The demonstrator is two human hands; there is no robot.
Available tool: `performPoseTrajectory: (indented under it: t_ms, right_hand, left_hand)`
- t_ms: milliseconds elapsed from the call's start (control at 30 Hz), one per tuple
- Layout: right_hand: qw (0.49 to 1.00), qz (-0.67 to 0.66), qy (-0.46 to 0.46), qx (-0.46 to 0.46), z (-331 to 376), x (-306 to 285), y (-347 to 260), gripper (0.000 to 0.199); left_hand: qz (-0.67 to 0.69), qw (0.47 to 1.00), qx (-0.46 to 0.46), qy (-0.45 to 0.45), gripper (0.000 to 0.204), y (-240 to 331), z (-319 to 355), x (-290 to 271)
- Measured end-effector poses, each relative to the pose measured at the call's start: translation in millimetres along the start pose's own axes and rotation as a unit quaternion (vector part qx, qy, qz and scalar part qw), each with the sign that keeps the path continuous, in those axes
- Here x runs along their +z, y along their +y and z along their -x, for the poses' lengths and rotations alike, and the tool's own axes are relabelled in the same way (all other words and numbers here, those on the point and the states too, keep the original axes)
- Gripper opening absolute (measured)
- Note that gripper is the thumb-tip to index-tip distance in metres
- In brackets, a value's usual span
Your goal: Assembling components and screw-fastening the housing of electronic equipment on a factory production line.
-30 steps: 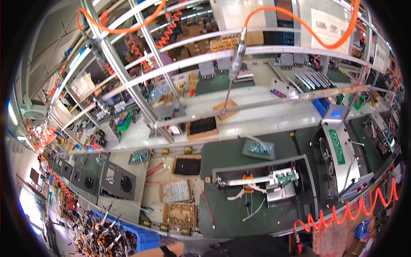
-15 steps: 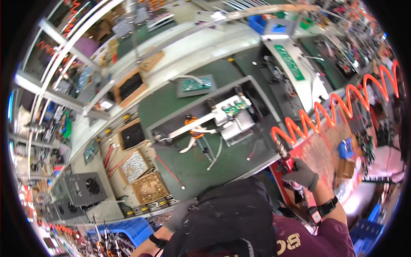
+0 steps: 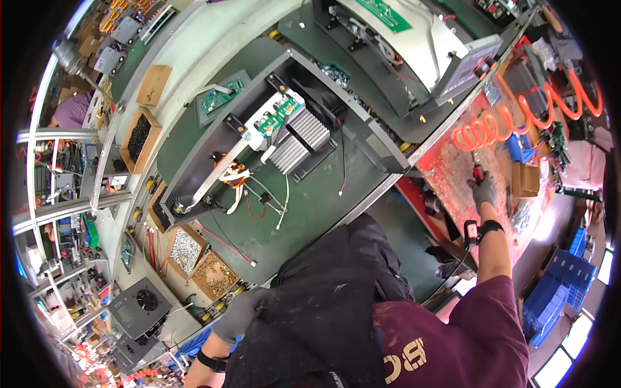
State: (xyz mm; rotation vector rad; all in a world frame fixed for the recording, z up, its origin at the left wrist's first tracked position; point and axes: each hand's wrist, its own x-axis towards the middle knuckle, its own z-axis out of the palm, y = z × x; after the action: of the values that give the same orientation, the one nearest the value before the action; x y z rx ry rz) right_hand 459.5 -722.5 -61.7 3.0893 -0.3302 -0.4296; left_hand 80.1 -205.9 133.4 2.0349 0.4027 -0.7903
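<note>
Over the red tabletop on the right, my right hand (image 3: 482, 192), in a grey glove, is closed round a red air screwdriver (image 3: 478, 172). An orange coiled air hose (image 3: 498, 132) runs up from the tool. My left hand (image 3: 238, 315), gloved too, is at the lower left against my dark apron (image 3: 317, 310); its fingers are mostly hidden. In front of me lies an open dark metal housing (image 3: 388, 152) on the green work surface. Inside it are a finned heatsink (image 3: 301, 143), a green circuit board (image 3: 278, 116) and a wire bundle with an orange coil (image 3: 233, 174).
A box of silver screws (image 3: 185, 251) and a box of brass-coloured parts (image 3: 215, 275) stand at the left. Behind the housing is another green board (image 3: 221, 97). A second housing with a white panel (image 3: 420, 48) stands beyond. A cardboard box (image 3: 525, 180) is near my right hand.
My right hand has moved outward over the red tabletop with the air screwdriver, away from my body. The view has turned, and the hose coils have bunched closer. My left hand stays by the apron.
</note>
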Motion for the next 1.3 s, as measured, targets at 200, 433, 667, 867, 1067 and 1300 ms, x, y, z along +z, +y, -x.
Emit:
performPoseTrajectory:
  t_ms: [200, 433, 667, 867, 1067, 1300]
  right_hand:
    - [0.999, -0.010, 0.021, 0.038, -11.2, 7.3, 14.1, 0.069]
    - [0.846, -0.457, -0.115, -0.249, 105.1, -41.7, -66.3, 0.033]
    - [0.771, -0.240, -0.416, -0.418, 214.6, -100.8, -140.8, 0.020]
    - [0.762, -0.318, -0.391, -0.406, 224.9, -79.3, -132.5, 0.022]
    - [0.821, -0.181, -0.271, -0.469, 225.6, -59.0, -152.5, 0.018]
    - [0.758, -0.271, -0.189, -0.562, 249.9, -94.4, -196.8, 0.014]
  left_hand:
    - [0.110, 0.987, -0.088, -0.078, 0.025, -2.6, -5.6, -4.7]
    - [0.146, 0.982, -0.066, -0.099, 0.028, -14.2, -20.7, -1.2]
    - [0.218, 0.973, 0.040, -0.070, 0.036, -18.2, -29.3, 2.9]
    - [0.145, 0.989, -0.024, -0.019, 0.023, -36.3, -21.6, 25.1]
    - [0.157, 0.985, 0.039, 0.057, 0.019, -52.6, -10.9, 34.8]
    - [0.201, 0.975, 0.038, 0.087, 0.015, -75.3, 17.3, 41.3]
